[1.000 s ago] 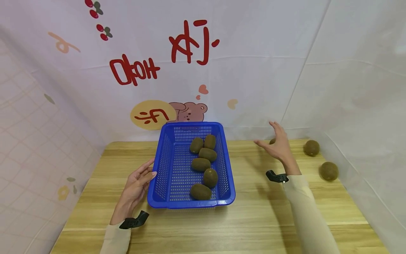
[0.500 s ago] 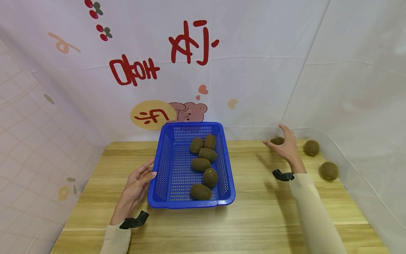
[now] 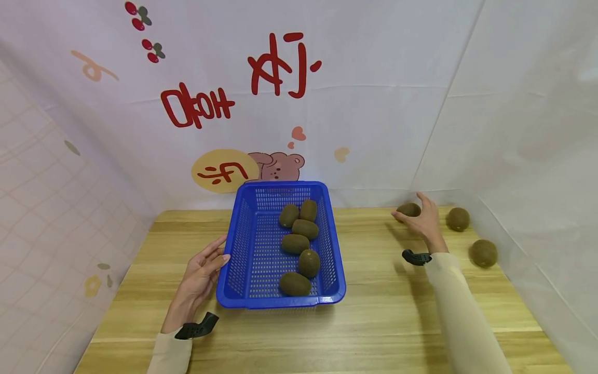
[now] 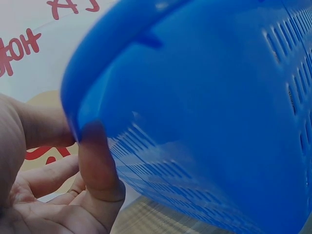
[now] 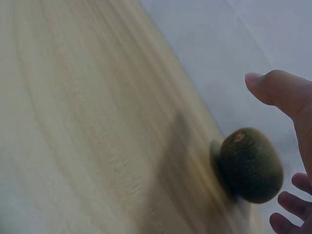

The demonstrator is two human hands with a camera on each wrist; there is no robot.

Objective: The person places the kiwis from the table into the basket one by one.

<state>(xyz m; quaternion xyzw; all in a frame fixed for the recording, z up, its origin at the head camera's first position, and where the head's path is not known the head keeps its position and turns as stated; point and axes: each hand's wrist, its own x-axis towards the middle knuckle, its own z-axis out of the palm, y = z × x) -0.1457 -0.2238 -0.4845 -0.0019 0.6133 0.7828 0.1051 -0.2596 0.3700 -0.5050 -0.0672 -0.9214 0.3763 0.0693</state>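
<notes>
My left hand (image 3: 201, 270) pinches the left rim of a blue plastic basket (image 3: 227, 298), thumb and fingers on either side of the edge in the left wrist view. Several brown kiwis lie in the basket's right half, among them one kiwi (image 3: 295, 284) near the front. At the back right of the table, my right hand (image 3: 424, 221) is spread around another kiwi (image 3: 409, 209). In the right wrist view, that kiwi (image 5: 251, 165) rests on the wood between the thumb and the other fingers, with a gap showing on the thumb side.
Two more kiwis, one farther back (image 3: 458, 219) and one nearer (image 3: 483, 253), lie to the right of my right hand. A white printed cloth (image 3: 374, 104) hangs behind the wooden table (image 3: 374, 322) and along both sides.
My right hand has moved right and down toward the back kiwi, its thumb and fingers now on either side of it. The left hand and basket have stayed in place.
</notes>
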